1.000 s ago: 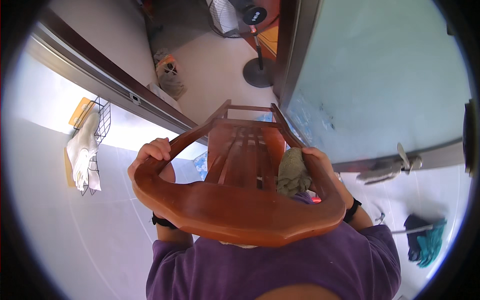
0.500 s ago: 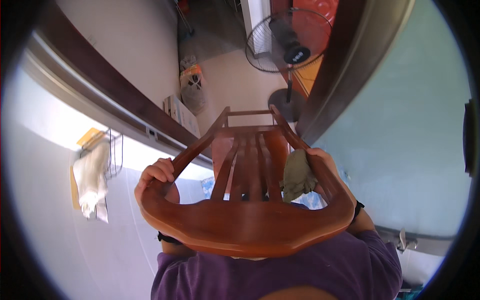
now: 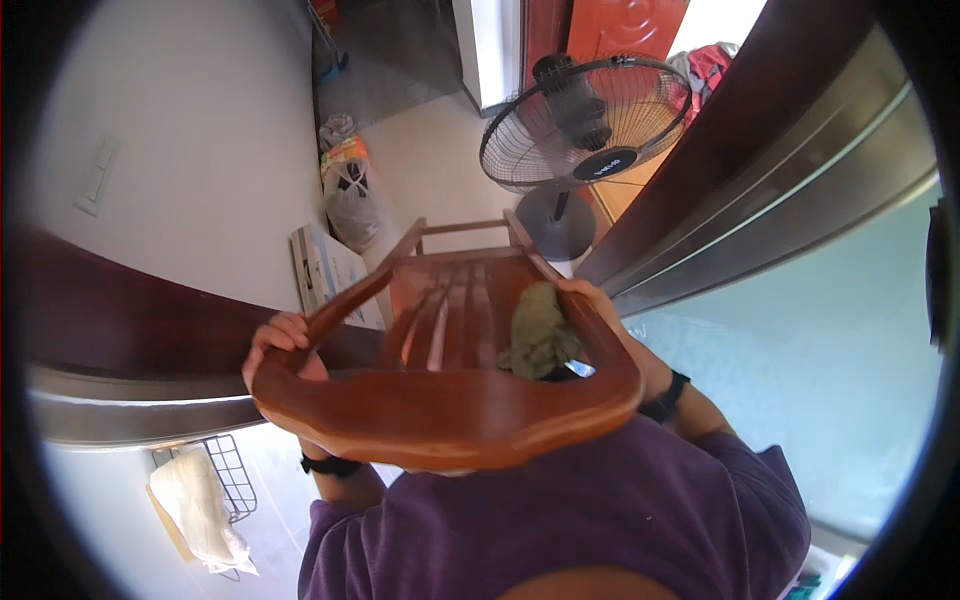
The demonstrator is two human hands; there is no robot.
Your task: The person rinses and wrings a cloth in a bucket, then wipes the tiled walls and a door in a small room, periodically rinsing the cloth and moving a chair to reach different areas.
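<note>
A brown wooden chair (image 3: 450,415) is held up in front of my chest, its curved back rail nearest me and its legs pointing away. The fingers of my left hand (image 3: 280,340) wrap round the left side of the frame. On the other side my right hand (image 3: 590,300) grips the frame, partly hidden by the wood. An olive-green cloth (image 3: 538,335) is bunched inside the frame against the right side, by my right hand; whether the fingers also pinch it is hidden.
A black standing fan (image 3: 585,130) stands ahead to the right, just past the dark door frame (image 3: 720,190). Along the left wall lie a flat white box (image 3: 335,270) and a plastic bag (image 3: 350,205). A wire rack (image 3: 232,480) with a white cloth (image 3: 200,500) hangs at the lower left.
The chair has moved forward through the doorway with both hands on it, and now sits a little further left in view. The fan and bag appear nearer; the wall rack has slid back.
</note>
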